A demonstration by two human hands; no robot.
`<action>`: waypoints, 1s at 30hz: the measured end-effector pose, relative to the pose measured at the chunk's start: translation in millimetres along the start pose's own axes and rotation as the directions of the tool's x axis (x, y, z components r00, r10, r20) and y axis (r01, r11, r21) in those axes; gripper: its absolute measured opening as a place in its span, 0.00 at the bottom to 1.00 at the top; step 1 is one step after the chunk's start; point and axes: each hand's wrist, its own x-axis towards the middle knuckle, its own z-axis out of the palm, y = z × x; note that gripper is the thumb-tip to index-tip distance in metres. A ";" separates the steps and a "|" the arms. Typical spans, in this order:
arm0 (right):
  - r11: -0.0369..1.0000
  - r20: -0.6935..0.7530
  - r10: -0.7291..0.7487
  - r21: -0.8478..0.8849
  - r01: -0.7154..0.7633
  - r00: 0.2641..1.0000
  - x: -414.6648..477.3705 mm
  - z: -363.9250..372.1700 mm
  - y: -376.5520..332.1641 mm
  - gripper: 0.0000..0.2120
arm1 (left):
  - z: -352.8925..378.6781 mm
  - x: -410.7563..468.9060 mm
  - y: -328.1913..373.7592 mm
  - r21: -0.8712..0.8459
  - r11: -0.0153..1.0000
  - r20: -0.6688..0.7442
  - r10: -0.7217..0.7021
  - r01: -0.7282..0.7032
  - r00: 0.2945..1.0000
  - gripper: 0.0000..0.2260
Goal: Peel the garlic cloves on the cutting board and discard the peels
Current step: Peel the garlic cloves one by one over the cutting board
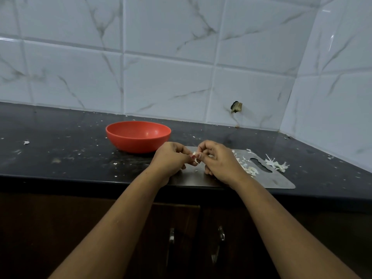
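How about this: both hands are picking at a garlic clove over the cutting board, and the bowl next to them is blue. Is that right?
Almost. The bowl is red, not blue, as the head view shows. The rest holds: the left hand and right hand both pinch a garlic clove over the cutting board.

Dim, perhaps slightly soft; wide-angle bowing.
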 end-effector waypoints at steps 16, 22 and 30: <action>0.999 0.079 0.042 0.003 -0.042 0.996 0.0 -2.7 0.1 0.02 | 2.2 -5.8 2.5 0.057 0.998 -0.020 0.028 -0.027 0.999 0.05; 0.999 0.110 0.034 -0.034 -0.031 0.993 1.7 -4.5 1.0 0.02 | 2.3 -7.4 2.6 0.043 0.998 -0.009 0.045 -0.044 0.999 0.04; 0.997 0.149 -0.002 -0.077 0.014 0.989 2.1 -5.7 2.6 0.03 | 3.0 -11.5 3.6 0.105 0.990 -0.027 0.095 -0.091 0.995 0.03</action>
